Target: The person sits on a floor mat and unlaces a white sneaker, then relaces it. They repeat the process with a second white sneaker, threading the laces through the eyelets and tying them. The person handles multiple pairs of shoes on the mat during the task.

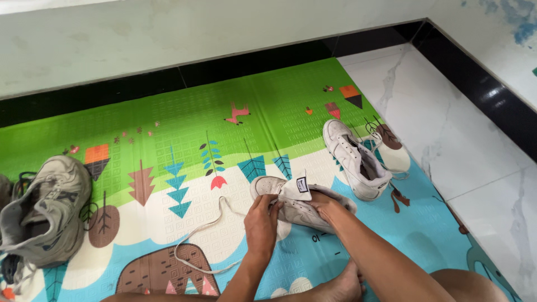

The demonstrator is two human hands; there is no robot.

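- Two hands work on one white shoe point(296, 204), which lies on its side on the mat point(184, 120), near its middle and just in front of the person's crossed legs.
- The left hand point(262, 219) is closed on the shoe's near edge by the eyelets, fingers curled in as if pinching the lace point(197, 235).
- The right hand point(323, 206) is clamped over the heel side, pressing the shoe down; the tongue stands up between the hands.
- The lace trails loose from the shoe, in a long loop across the mat to the left, so lacing looks at best partly done; how many eyelets are filled I cannot tell.
- The second white shoe point(355, 159) sits upright just beyond and right of the held shoe, its lace loose as well.
- Grey sneakers point(47, 210) lie well left of the shoe, at the mat's edge, untouched.
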